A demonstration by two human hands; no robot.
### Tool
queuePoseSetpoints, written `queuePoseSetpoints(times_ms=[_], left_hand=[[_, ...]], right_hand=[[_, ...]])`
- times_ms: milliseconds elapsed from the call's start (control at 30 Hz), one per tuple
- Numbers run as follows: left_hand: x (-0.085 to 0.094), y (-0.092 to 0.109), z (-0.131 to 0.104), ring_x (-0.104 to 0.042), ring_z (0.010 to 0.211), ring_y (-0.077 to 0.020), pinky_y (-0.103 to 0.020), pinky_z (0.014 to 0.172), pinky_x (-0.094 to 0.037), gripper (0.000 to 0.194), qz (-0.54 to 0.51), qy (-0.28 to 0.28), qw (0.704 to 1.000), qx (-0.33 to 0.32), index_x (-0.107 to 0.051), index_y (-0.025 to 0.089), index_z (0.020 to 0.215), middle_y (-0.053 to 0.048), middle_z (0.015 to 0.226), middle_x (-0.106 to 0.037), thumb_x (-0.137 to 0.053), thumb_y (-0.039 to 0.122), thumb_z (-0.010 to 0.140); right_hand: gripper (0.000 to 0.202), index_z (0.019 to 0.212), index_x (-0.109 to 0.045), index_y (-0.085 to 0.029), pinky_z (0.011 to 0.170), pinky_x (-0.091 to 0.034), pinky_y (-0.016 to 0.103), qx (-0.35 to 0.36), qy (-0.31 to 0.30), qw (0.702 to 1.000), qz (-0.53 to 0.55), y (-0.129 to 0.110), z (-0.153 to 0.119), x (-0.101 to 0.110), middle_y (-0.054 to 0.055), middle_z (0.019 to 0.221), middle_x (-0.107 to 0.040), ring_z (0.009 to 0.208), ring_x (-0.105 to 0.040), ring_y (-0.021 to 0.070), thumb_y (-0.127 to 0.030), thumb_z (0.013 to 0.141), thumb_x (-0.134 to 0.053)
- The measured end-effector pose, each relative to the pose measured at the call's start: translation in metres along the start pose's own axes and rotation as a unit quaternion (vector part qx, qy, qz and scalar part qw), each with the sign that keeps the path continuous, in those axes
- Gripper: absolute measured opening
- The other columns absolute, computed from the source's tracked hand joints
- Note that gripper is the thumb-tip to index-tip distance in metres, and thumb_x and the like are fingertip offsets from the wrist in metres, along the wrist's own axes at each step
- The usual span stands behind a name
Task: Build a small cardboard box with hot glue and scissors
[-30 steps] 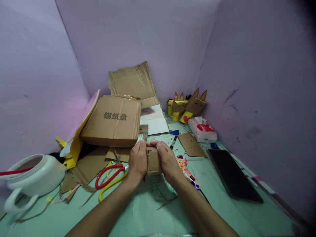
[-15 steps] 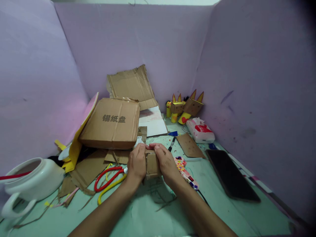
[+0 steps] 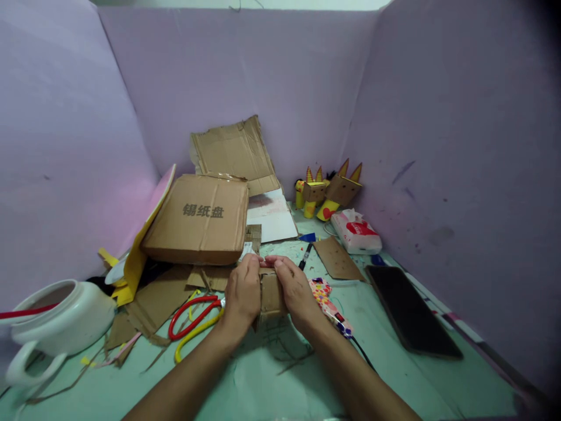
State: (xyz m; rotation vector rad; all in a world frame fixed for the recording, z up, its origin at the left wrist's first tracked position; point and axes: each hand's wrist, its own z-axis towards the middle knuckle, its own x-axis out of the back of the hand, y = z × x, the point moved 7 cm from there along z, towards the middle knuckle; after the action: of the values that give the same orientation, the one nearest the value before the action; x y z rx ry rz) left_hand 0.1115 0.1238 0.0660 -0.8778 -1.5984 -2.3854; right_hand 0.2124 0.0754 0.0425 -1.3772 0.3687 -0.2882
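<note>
In the head view, I can see a small cardboard box point(image 3: 272, 292) right in the middle, over the near part of the green desk point(image 3: 263, 389). The left hand point(image 3: 244, 289) holds one side of it, and the right hand point(image 3: 298, 290) holds the other. Their fingers come close together at the far edge. I can't tell if the box touches the desk. Scissors point(image 3: 193, 336) with red and yellow handles lie just beside the left hand. By the right hand are a flowery tool point(image 3: 322, 290) with a black cord and a black pen point(image 3: 305, 255). A big cardboard box point(image 3: 199, 225) leans behind on the left, and a tissue pack point(image 3: 357, 233) sits far back on the right.
</note>
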Motion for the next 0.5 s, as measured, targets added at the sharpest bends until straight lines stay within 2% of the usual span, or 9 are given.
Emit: queuePoseSetpoints(times_ms=[300,433,500], left_hand=[[0.0017,-0.0009,-0.003,-0.057,0.085,-0.0218,-0.035,0.084,-0.042,0.028,-0.047,0.032,0.998,0.016,-0.056,0.021,0.075,-0.005,0.083,-0.063,-0.031,0.029,0.084],[0.0069,-0.0011,-0.0043,-0.058,0.088,-0.021,-0.034,0.084,-0.044,0.032,-0.083,0.087,0.992,0.033,-0.055,0.019,0.087,-0.005,0.087,-0.064,-0.028,0.035,0.088],[0.0091,0.0003,-0.0047,-0.059,0.09,-0.0203,-0.034,0.085,-0.045,0.035,-0.118,0.091,0.988,0.032,-0.055,0.018,0.092,-0.006,0.09,-0.065,-0.027,0.038,0.09]], right_hand=[[0.032,0.094,-0.063,-0.019,0.084,-0.043,0.034,-0.003,0.003,1.0,0.019,-0.0025,-0.0024,-0.0001,0.005,0.097,-0.068,0.098,-0.059,0.0235,-0.043,0.081,-0.046],[0.03,0.095,-0.062,-0.02,0.078,-0.046,0.032,-0.026,0.005,0.996,0.084,0.0002,0.0004,0.0026,0.004,0.093,-0.071,0.093,-0.062,0.0225,-0.043,0.078,-0.054],[0.032,0.097,-0.061,-0.019,0.076,-0.047,0.032,-0.035,0.011,0.992,0.121,0.0009,0.0032,0.0068,0.005,0.091,-0.072,0.087,-0.064,0.0215,-0.043,0.076,-0.058]])
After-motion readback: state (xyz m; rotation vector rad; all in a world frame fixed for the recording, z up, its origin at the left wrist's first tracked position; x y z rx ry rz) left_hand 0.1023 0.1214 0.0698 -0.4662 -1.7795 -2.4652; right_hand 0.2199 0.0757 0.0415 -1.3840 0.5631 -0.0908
